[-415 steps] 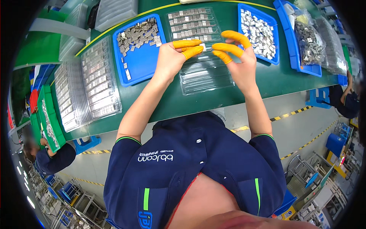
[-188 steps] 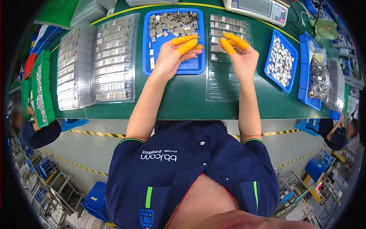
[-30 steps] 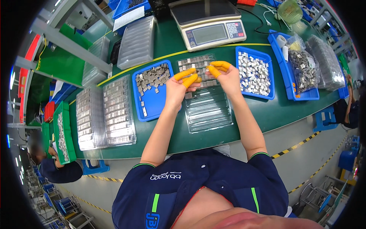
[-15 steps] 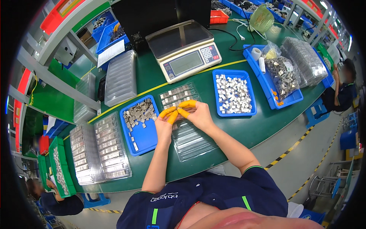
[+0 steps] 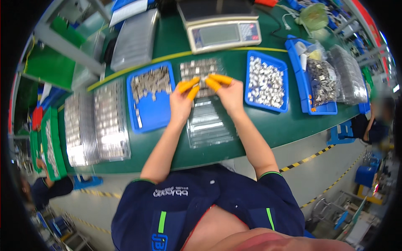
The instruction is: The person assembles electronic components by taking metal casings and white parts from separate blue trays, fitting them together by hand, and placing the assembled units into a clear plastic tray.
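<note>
Yellow finger cots cover the thumbs and fingertips of both my hands. My left hand (image 5: pixel 182 100) and my right hand (image 5: pixel 229 93) are closed in a pinch, fingertips facing each other. A small silvery part (image 5: pixel 203 81), blurred, sits between them. Beneath lies a clear plastic tray (image 5: pixel 209 129), its far rows filled with small metal parts and its near grooves bare. Left of my left hand is a blue tray (image 5: pixel 153 113) of loose grey metal parts (image 5: pixel 151 81). To the right of my right hand, another blue tray (image 5: pixel 256 101) holds white-and-silver parts (image 5: pixel 266 81).
A weighing scale (image 5: pixel 226 35) stands beyond the clear tray. Filled clear trays (image 5: pixel 109 121) lie at the left, with stacked empty trays (image 5: pixel 136 39) behind. A larger blue bin (image 5: pixel 307 98) with bagged parts is at the right. Co-workers sit at both sides.
My view has shifted, so the table contents appear higher. My fingertips have moved slightly apart, and a small part now shows between them.
</note>
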### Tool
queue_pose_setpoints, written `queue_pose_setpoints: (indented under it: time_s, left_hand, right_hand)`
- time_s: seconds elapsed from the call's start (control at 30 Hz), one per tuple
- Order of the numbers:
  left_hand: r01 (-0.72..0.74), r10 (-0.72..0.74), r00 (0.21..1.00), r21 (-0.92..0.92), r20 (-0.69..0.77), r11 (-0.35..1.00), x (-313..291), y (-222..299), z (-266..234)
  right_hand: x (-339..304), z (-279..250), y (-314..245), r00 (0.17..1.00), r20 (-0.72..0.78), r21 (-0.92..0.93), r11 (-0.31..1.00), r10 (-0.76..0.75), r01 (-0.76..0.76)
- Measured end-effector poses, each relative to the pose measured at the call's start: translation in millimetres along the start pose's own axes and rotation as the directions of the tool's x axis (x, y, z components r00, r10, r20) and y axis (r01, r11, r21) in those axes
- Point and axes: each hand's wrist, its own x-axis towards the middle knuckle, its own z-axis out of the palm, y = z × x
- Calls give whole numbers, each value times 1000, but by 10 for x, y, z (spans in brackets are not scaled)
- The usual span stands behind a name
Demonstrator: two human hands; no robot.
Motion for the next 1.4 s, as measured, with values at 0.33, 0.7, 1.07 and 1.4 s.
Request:
queue_pose_setpoints:
  time_s: [0.33,0.7,1.07,1.4]
  left_hand:
    - [95,-107,980,80,165,992,68,-2,-45]
    - [140,-139,975,7,175,990,44,8,-61]
    - [132,-134,982,26,131,991,47,162,-108]
    - [110,-113,985,29,130,994,-41,162,-138]
  right_hand:
    - [38,13,-68,997,41,48,997,60,-62]
    - [5,-34,-119,995,65,-37,997,77,-75]
    - [-8,-52,-145,988,103,142,982,114,-128]
    - [-24,-11,-72,989,122,115,989,80,-94]
